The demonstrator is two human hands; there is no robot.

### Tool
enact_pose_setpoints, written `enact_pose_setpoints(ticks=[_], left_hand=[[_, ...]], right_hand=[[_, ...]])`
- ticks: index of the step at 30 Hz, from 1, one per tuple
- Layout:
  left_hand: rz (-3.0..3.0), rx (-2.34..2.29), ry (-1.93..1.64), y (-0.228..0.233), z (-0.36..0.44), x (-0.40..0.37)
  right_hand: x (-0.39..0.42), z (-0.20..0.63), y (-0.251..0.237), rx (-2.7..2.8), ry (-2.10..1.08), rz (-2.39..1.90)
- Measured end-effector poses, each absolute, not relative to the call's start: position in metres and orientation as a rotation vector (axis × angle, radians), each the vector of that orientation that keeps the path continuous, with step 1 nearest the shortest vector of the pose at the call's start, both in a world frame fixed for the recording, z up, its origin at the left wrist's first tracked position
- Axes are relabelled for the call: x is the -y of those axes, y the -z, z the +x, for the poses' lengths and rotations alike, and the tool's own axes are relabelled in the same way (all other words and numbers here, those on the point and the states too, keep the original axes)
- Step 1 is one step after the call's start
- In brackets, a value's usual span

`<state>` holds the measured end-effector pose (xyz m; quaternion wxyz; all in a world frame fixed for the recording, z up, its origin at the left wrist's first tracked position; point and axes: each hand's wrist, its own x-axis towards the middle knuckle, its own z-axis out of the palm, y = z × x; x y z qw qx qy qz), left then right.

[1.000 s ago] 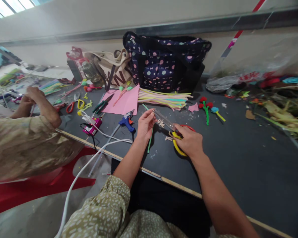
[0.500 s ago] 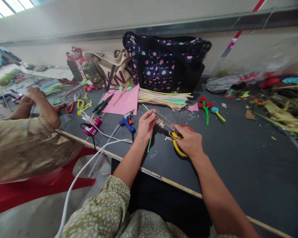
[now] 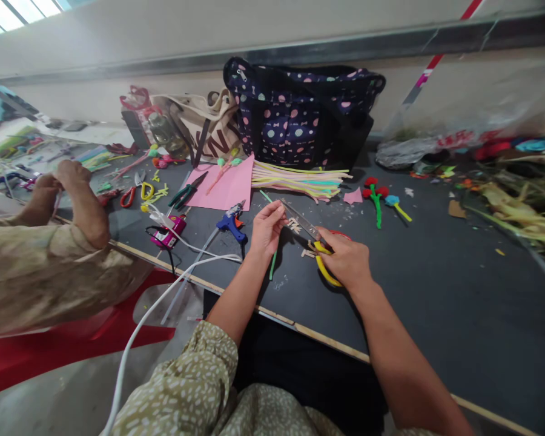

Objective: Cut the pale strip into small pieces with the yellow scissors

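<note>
My right hand [image 3: 346,260] grips scissors [image 3: 320,257] with yellow and red handles; their blades point up-left toward my left hand [image 3: 267,229]. That hand pinches a green pipe cleaner [image 3: 272,261], which runs down under my fingers onto the dark table [image 3: 436,284]. The blade tips sit right at my left fingertips. Small pale cut scraps [image 3: 295,227] lie under the blades.
A blue glue gun [image 3: 231,223] and a pink device [image 3: 169,232] with white cables lie left of my hands. Pink paper [image 3: 227,184], a pipe-cleaner bundle [image 3: 300,178], pliers [image 3: 186,192], red pipe-cleaner flowers [image 3: 376,197] and a polka-dot bag [image 3: 300,115] sit farther back. Another person's hands [image 3: 61,181] work at the left.
My hands and the scissors have barely shifted. The other person's hands at the left have lifted slightly.
</note>
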<state>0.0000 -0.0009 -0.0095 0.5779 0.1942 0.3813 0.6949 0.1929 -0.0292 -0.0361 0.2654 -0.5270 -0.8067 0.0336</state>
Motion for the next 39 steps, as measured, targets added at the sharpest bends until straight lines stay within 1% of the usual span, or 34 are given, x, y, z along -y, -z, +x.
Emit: enact_pose_setpoints(ticks=[4, 10, 19, 29, 39], left_hand=[[0.521, -0.919, -1.637, 0.01, 0.001, 0.001], [0.602, -0.9, -1.673, 0.011, 0.002, 0.003], [0.658, -0.987, -1.743, 0.008, 0.003, 0.005], [0.409, -0.961, -1.692, 0.017, -0.003, -0.004], [0.48, -0.981, -1.73, 0.019, -0.007, -0.005]], right_hand=[[0.028, 0.193, 0.032, 2.071, -0.179, -1.455], [0.026, 0.197, 0.035, 2.006, -0.172, -1.51], [0.023, 0.199, 0.036, 1.998, -0.167, -1.566], [0.021, 0.2, 0.036, 1.975, -0.199, -1.585], [0.021, 0.203, 0.033, 1.954, -0.218, -1.59]])
